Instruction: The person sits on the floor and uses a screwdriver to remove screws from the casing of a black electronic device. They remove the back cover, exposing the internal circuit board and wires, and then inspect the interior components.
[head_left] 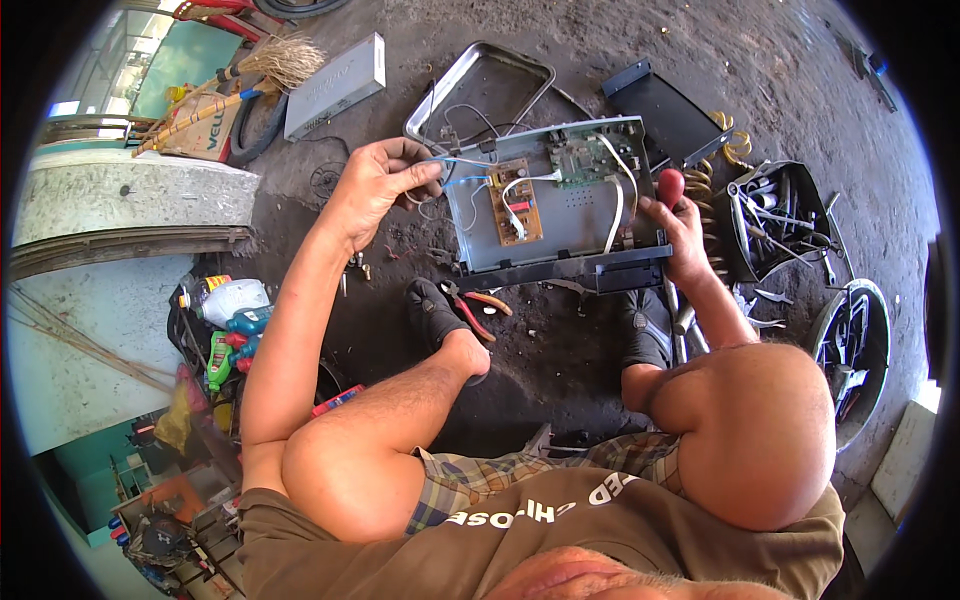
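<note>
An opened electronics box (565, 232) with a grey metal chassis lies in front of me, its black front panel (560, 275) facing me. Inside are a brown circuit board (531, 222) and a green circuit board (580, 165), joined by white cables. My left hand (375, 190) is closed at the box's left side, pinching blue and white wires (462, 181) that run toward the brown board. At the right edge, my right hand (683, 240) grips a screwdriver by its red handle (670, 185); its shaft is hidden. That hand is against the chassis corner.
Red-handled pliers (466, 308) lie on the dirt floor between my feet. A black metal cover (665, 112), a silver box (345, 88) and a metal frame (478, 56) lie beyond. At right are a toolbox (742, 232) and a round tub (884, 320); bottles (238, 298) stand left.
</note>
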